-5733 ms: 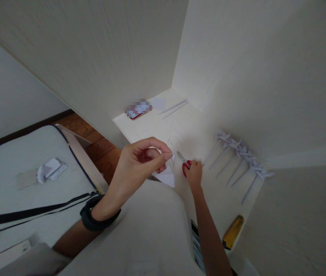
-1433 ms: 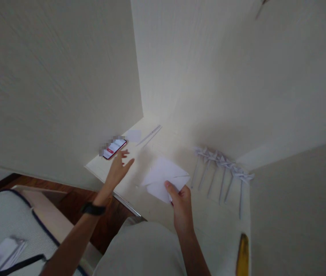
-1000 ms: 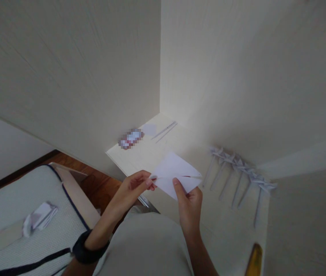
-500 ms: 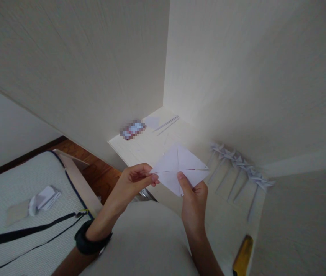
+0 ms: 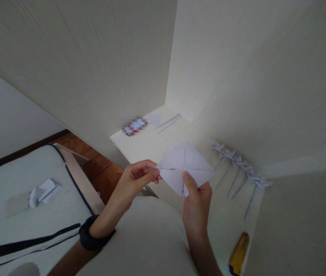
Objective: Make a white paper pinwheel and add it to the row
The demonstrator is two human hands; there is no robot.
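Held above the desk is a white square of paper (image 5: 190,159), turned like a diamond, with slits or creases running from its corners toward the middle. My left hand (image 5: 141,178) pinches its left corner between thumb and fingers. Lower down, my right hand (image 5: 196,201) grips the sheet near its bottom corner, thumb pressed on top close to the centre and fingers beneath. Several finished paper pinwheels (image 5: 239,163) on white sticks lie in a row to the right of the sheet.
On the white desk (image 5: 131,147) are thin sticks (image 5: 170,122), a piece of paper (image 5: 153,119) and a blurred-out item (image 5: 134,126). A yellow-and-black tool (image 5: 239,253) lies near the right edge. Folded papers (image 5: 46,191) rest on the mattress (image 5: 2,165) at left.
Both hands and the paper have shifted slightly right in view, and the sheet has turned a little. My left hand still pinches the left corner.
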